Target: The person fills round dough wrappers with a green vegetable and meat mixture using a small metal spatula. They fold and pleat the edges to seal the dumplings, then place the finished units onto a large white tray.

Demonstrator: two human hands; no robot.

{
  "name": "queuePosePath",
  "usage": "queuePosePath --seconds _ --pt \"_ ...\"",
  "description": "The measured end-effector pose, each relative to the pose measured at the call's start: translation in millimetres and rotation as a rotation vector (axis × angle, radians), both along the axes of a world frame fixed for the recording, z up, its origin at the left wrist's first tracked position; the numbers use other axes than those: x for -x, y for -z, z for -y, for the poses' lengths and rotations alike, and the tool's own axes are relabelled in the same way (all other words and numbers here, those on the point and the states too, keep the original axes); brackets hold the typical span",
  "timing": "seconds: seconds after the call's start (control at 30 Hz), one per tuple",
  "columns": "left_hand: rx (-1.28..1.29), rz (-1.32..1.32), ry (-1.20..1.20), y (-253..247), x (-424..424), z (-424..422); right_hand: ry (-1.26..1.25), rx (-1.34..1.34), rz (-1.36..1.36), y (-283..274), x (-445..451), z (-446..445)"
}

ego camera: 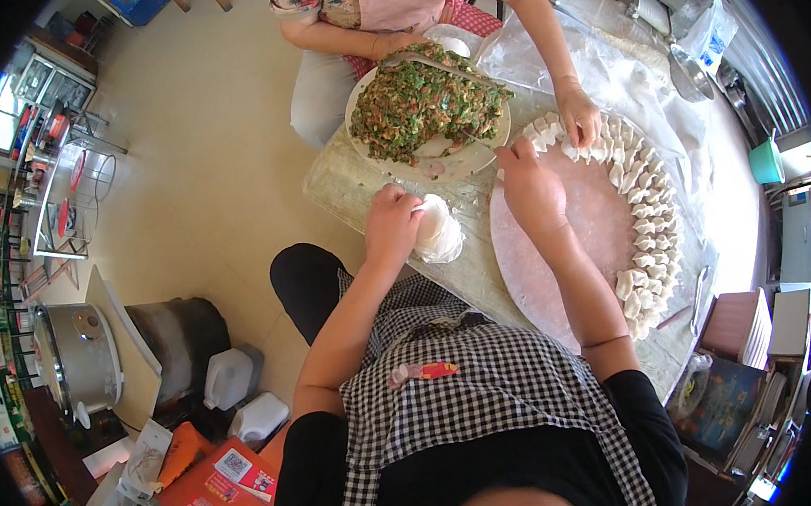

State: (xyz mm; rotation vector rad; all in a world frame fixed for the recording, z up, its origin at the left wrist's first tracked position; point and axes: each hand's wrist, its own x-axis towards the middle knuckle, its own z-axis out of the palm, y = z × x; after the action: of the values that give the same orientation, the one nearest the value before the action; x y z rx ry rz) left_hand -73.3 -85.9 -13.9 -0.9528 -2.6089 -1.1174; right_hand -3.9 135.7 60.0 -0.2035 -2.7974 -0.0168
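Note:
My left hand (391, 227) pinches the edge of a round dough wrapper at the top of a stack of dumpling wrappers (441, 236) near the table's edge. My right hand (533, 184) grips a thin metal utensil (476, 137); its far end is in the chopped green and brown filling (423, 104), so its type is hidden. That filling is heaped on a large white plate (459, 167), with a bare patch on my side. Below my right forearm lies a round pinkish board (530, 265), and folded dumplings (645, 197) line its far and right edges in rows.
Across the table, a co-worker's hand (579, 117) touches dumplings at the board's far edge. Another long utensil (434, 64) rests across the filling. Plastic sheeting (618, 62) covers the table's far right. A metal pot (84, 353) and plastic jugs (229, 377) stand at left.

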Motion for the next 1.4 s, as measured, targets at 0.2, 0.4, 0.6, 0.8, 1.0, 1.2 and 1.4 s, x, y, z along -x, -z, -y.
queuePosePath --seconds 0.2,0.4,0.6,0.8,1.0,1.2,1.4 --pt "-0.175 0.036 -0.013 6 -9 1 0.069 -0.001 0.047 0 1 5" --pt "-0.485 0.924 -0.211 -6 -9 8 0.071 0.054 0.16 -8 7 12" --pt "-1.259 1.302 0.086 -6 8 -5 -0.085 0.248 0.14 -7 1 22" --pt "-1.53 1.343 0.046 -31 12 -24 -0.256 0.276 0.112 -2 -7 34" --pt "-1.581 1.318 -0.021 -62 1 -19 -0.418 0.3 0.124 -4 -25 36" --pt "-1.52 1.253 -0.093 -46 3 -19 -0.463 0.554 -0.053 6 5 39" --pt "-1.489 1.259 -0.095 -57 1 -19 -0.224 0.272 0.081 1 1 47"
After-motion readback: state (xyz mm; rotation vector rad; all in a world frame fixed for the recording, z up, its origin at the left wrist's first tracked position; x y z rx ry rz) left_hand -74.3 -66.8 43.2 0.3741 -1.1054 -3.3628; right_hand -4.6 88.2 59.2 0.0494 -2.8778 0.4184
